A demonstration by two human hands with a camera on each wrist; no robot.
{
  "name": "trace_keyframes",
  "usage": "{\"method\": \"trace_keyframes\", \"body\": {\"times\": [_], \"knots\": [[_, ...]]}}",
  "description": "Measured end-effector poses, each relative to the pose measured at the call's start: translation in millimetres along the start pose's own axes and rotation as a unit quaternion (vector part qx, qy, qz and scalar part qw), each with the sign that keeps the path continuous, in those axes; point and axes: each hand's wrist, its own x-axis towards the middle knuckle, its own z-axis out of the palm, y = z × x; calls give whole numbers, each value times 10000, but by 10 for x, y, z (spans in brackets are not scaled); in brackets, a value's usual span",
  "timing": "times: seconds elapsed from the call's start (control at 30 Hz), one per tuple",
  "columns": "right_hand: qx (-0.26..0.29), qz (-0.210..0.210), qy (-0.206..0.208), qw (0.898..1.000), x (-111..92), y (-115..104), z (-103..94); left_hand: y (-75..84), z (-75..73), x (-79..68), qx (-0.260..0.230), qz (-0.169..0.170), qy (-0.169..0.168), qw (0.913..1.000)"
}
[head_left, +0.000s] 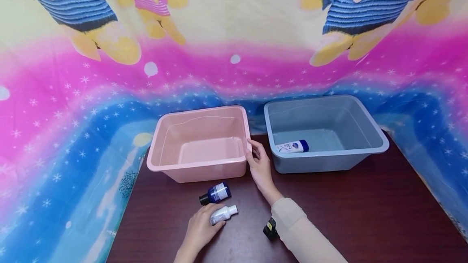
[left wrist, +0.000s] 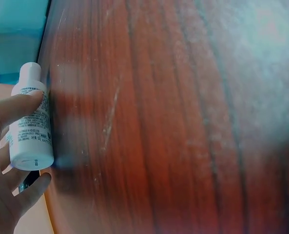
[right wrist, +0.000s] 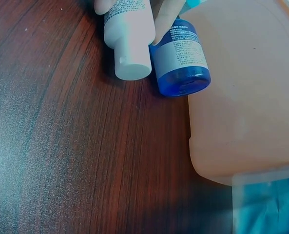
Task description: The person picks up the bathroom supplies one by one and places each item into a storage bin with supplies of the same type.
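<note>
Two bare hands in view, both reaching from the near side. With the left hand [head_left: 201, 224], near and just left of center, pinches a small white bottle [head_left: 222, 215] between thumb and bent fingers, back of hand upward. With the right hand [head_left: 260, 167], farther away, touches the right rim of a pink basin [head_left: 208, 171], fingers bent; cannot tell whether gripping. On that forearm, a beige sleeve [head_left: 303, 230], with a black device [head_left: 270, 228] bearing a yellow label at its left side. On the pinched bottle, a smooth white body, fine dark print and a narrower white cap pointing right; hard to tell whether resting or slightly raised. Just beyond, lying near the pink basin, a dark blue bottle [head_left: 218, 192] with pale label and black cap toward the left. Far right, a grey-blue basin [head_left: 321, 163], with a blue-capped bottle [head_left: 292, 146] lying inside at the near left. Beneath, a dark reddish-brown tabletop [head_left: 365, 206], grained, glossy, lightly scratched. Behind, a cream, pink and blue cloth [head_left: 226, 56] printed with snowflakes and yellow figures in striped clothing.
</note>
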Motion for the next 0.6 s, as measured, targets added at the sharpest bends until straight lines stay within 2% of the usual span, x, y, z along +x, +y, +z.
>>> {"method": "trace_keyframes", "body": {"times": [0.33, 0.6], "knots": [[104, -21, 26, 9999, 2, 24, -1, 17, -42, -8, -73, 11, 260, 9996], [57, -136, 92, 9998, 4, 28, 21, 131, -187, 5, -280, -173, 429, 9985]]}}
